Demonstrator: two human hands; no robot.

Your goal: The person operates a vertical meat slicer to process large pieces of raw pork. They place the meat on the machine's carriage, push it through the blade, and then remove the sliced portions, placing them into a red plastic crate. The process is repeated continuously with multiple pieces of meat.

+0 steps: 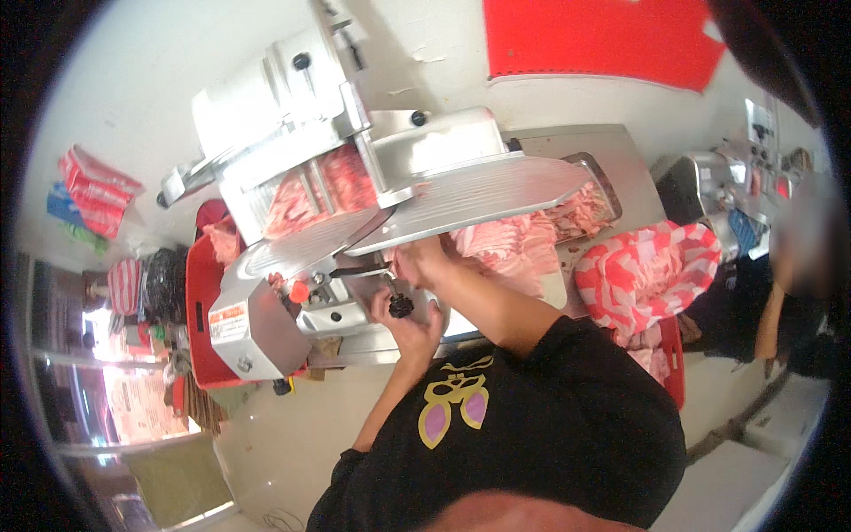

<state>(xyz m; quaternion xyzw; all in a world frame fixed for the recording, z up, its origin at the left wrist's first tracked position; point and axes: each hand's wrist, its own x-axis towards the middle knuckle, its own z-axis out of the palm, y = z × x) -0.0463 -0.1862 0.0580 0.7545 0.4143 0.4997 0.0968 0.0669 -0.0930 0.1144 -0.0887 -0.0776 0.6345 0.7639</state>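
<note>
A metal meat slicer point(292, 124) stands in front of me, with a block of pink meat point(332, 182) held against its slanted plate point(496, 199). My left hand point(412, 335) is cupped palm up below the machine, thumb and fingers apart, beside a black knob point(402, 306). Whether it touches the knob I cannot tell. My right hand point(421, 263) reaches under the plate, close to the slicer's underside; its fingers are partly hidden. To the right of that hand, sliced meat point(510, 248) is heaped beneath the plate.
A metal tray point(603, 182) with more slices lies at the right. Near it sits a red-and-white bag point(647, 275) of meat. Red crates point(199, 306) stand at the left. Another person point(802, 266) is beside a second machine point(709, 191) on the far right.
</note>
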